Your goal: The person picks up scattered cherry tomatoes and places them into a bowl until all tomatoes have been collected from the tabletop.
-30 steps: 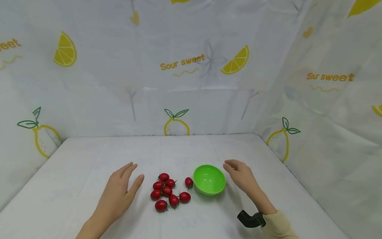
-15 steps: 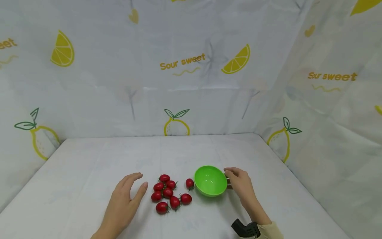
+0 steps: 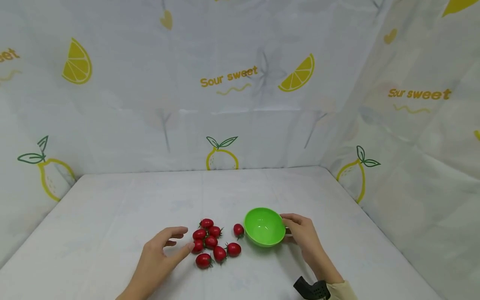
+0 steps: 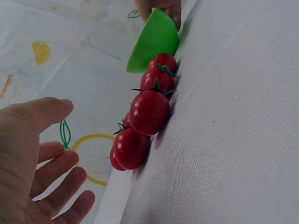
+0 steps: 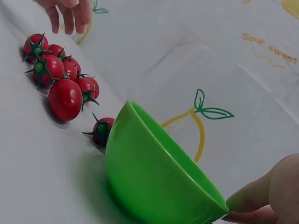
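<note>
As I look from the head view, the work seems to be at its beginning: nine cherry tomatoes point(image 3: 211, 241) lie on the white tablecloth point(image 3: 112, 229), and none is inside the green bowl point(image 3: 264, 227). The right hand point(image 3: 303, 233) holds this bowl by its side, and I would judge that only this grasp is done. The left hand point(image 3: 159, 255) is beside the group — thumb and fingers apart, nothing between them. A single tomato point(image 3: 238, 230) lies just beside the bowl.

In the left wrist view, a gap shows between these fingers and the nearest tomatoes; the cloth has a fine weave.

In the right wrist view, the thumb and fingers pinch the rim — whether the base is lifted, I cannot tell. Behind stands a lemon-printed sheet point(image 3: 131, 125).
</note>
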A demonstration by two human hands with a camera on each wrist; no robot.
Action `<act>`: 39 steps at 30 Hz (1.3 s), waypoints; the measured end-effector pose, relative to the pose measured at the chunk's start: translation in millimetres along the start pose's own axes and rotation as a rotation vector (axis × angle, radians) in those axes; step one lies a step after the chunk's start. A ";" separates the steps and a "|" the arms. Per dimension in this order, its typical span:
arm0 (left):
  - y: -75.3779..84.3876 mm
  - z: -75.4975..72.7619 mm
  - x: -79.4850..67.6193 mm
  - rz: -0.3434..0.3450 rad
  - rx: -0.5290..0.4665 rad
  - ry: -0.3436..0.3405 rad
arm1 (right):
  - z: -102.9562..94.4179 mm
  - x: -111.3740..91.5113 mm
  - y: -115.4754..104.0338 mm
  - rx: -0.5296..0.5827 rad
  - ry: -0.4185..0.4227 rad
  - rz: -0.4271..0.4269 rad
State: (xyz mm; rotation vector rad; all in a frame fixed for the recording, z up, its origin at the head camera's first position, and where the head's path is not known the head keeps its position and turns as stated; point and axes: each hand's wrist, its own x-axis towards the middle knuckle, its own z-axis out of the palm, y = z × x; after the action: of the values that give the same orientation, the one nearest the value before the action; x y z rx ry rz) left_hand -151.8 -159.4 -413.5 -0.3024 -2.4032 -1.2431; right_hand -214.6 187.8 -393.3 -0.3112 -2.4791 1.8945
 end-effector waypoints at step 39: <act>-7.8 20.5 -11.0 -0.081 -0.062 -0.337 | -3.4 -0.5 0.9 -0.007 -0.030 -0.001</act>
State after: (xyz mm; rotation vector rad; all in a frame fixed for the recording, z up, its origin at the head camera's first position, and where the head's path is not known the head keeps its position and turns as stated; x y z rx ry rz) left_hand -150.2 -147.2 -434.7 -0.4707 -2.6844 -1.3996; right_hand -213.6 191.2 -393.2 -0.2831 -2.5051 1.9040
